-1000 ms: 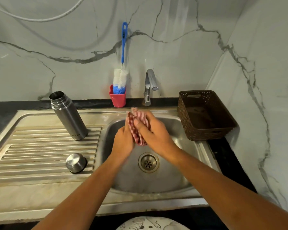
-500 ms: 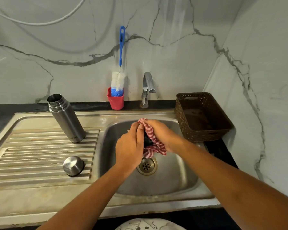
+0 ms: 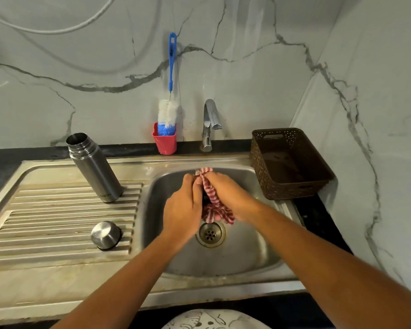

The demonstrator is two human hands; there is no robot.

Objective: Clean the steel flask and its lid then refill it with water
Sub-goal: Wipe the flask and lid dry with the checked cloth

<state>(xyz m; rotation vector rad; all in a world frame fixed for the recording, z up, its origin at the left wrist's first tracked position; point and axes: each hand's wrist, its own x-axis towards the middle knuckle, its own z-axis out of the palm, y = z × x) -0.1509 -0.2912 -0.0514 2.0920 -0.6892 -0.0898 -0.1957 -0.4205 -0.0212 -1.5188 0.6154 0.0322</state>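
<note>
Steel flask (image 3: 94, 167) stands uncapped on the drainboard (image 3: 45, 217), its lid (image 3: 105, 234) lying near it. Over the sink (image 3: 247, 252), left hand (image 3: 183, 210) and right hand (image 3: 226, 195) both clutch 1 red-checked cloth (image 3: 214, 207), wringing or wiping. Washing seems unfinished; refilling looks not yet begun.

Taken from the drain (image 3: 210, 233): the left hand (image 3: 183, 210) and right hand (image 3: 226, 195), gripping a cloth (image 3: 217, 211), block the basin (image 3: 235, 257) toward 12; its 6 o'clock half lies open. On the drainboard (image 3: 45, 210) the flask (image 3: 94, 168) stands at 10 and the lid (image 3: 105, 234) at 9, with passage between them. Cup (image 3: 164, 138) at 11, tap (image 3: 210, 124) at 12 and basket (image 3: 290, 162) at 2 crowd the rim.
</note>
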